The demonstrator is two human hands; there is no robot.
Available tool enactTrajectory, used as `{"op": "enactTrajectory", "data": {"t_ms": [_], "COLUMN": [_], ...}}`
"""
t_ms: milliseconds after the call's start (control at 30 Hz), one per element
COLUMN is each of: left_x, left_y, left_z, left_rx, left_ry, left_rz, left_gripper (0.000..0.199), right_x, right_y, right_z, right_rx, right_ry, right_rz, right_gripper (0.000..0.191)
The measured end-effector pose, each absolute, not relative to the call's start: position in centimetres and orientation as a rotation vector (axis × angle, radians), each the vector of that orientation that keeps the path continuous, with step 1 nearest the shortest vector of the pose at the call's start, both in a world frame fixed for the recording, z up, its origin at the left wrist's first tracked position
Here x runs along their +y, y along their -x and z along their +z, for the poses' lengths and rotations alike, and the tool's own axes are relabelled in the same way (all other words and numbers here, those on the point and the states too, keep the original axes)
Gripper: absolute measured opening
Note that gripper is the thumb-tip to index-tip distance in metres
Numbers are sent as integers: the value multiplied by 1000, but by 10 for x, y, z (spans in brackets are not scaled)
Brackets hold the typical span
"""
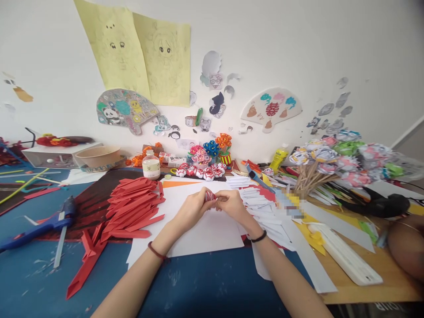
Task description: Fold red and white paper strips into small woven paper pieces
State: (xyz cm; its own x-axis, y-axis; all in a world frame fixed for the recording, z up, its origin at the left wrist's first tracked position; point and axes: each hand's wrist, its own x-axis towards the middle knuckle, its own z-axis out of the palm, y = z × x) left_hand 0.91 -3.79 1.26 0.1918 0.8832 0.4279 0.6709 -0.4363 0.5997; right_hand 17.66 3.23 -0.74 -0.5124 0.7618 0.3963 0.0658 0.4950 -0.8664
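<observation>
Nearest us spreads a blue mat (pixel 195 287), with white paper sheets (pixel 205 238) lying farther in. Above those sheets, our left hand (pixel 198 204) grasps a small red-and-white piece (pixel 209 195) between thumb and curled fingers — and our right hand (pixel 232 204) pinches it at its right edge. Flanking the hands, we have red folded strips (pixel 132 205) heaped on the left and white folded strips (pixel 261 212) on the right. Beyond, we see a labelled bottle (pixel 151 166) and red-and-white paper flowers (pixel 208 172). Farthest — on the wall (pixel 331 39) — hang yellow drawings (pixel 165 66) and a panda fan (pixel 123 107).
</observation>
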Motion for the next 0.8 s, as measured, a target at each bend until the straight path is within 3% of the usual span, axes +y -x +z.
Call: {"op": "enactTrajectory", "data": {"t_ms": [400,633,800], "left_x": [-35,-35,-34], "left_y": [-8,-9,-7], "left_z": [9,13,11], "left_rx": [1459,1593,1668], "left_ry": [-2176,-2229,-2245], "left_rz": [1078,1018,1029], "left_gripper": [20,19,20], "right_x": [30,29,25], "right_y": [-175,-172,-168], "right_z": [-5,-7,-8], "right_rx": [-1888,-2020,-2117], "right_ry": [703,608,571], "right_rz": [1141,771,602], "right_gripper": [10,22,17]}}
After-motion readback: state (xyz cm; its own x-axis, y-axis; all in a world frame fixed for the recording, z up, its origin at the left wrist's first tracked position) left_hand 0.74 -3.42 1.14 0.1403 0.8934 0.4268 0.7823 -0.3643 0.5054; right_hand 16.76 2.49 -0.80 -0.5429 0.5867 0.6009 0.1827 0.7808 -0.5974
